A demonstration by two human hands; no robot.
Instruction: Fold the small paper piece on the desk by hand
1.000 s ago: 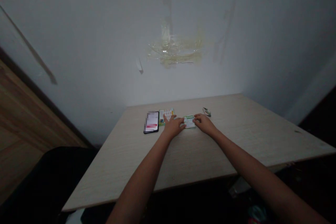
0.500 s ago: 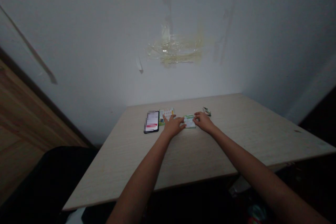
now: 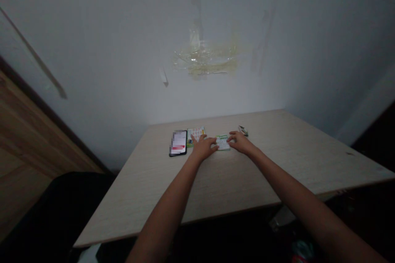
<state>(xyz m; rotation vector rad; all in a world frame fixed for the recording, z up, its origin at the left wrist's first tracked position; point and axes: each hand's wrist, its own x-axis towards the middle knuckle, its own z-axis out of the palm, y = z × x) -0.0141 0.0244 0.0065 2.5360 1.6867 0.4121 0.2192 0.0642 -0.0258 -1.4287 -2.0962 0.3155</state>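
Observation:
A small green-and-white printed paper [image 3: 223, 144] lies flat on the table between my two hands. My left hand [image 3: 203, 148] rests with its fingers spread, thumb and index at the paper's left edge. Its other fingers reach over a colourful printed sheet [image 3: 196, 132], partly covering it. On the opposite side, my right hand [image 3: 240, 142] has its fingers bent together at the paper's right edge, appearing to pinch it. Just beyond the right hand lies a small crumpled wrapper-like piece [image 3: 243, 130], white and green with dark parts.
A phone [image 3: 178, 144] with a lit, partly blurred screen lies left of the printed sheet. The pale wooden table [image 3: 234, 189] meets a wall [image 3: 129, 70] bearing old tape [image 3: 210, 59]. A dark object [image 3: 70, 197] stands beyond the table's left edge.

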